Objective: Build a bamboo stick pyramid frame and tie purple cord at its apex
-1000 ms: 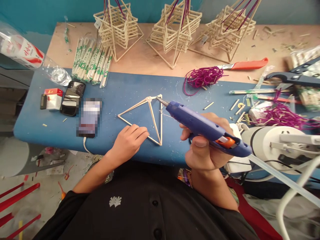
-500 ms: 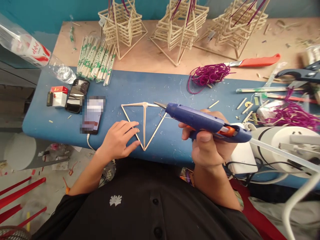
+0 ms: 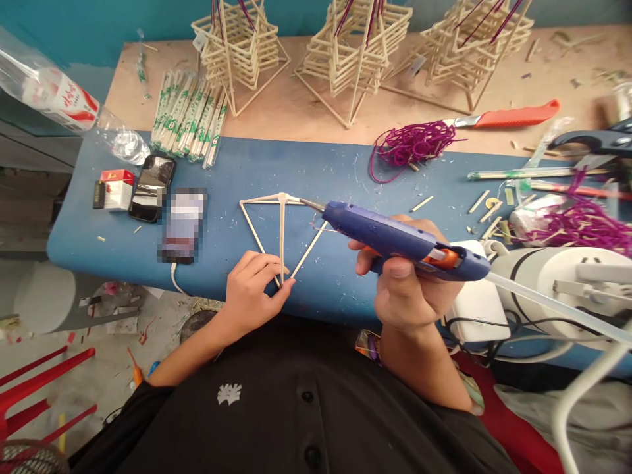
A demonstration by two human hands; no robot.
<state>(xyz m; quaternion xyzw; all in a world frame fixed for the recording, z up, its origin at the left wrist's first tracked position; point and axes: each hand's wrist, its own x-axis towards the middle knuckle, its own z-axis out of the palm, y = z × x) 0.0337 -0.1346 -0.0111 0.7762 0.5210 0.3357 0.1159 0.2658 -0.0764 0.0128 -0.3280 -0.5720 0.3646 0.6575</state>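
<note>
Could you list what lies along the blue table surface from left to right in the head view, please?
Red-and-white box → black phone → blurred phone → left hand pinching the stick triangle → blue glue gun in the right hand → white appliance.

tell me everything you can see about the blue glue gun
The glue gun has a dark blue plastic body with an orange trigger part and a thin metal nozzle. A clear glue stick juts from its rear toward the right. The right hand grips it, holding it nearly level above the blue table, nozzle pointing left. The tip sits at the top bar of the stick frame, beside its glued joint; contact cannot be judged.
</note>
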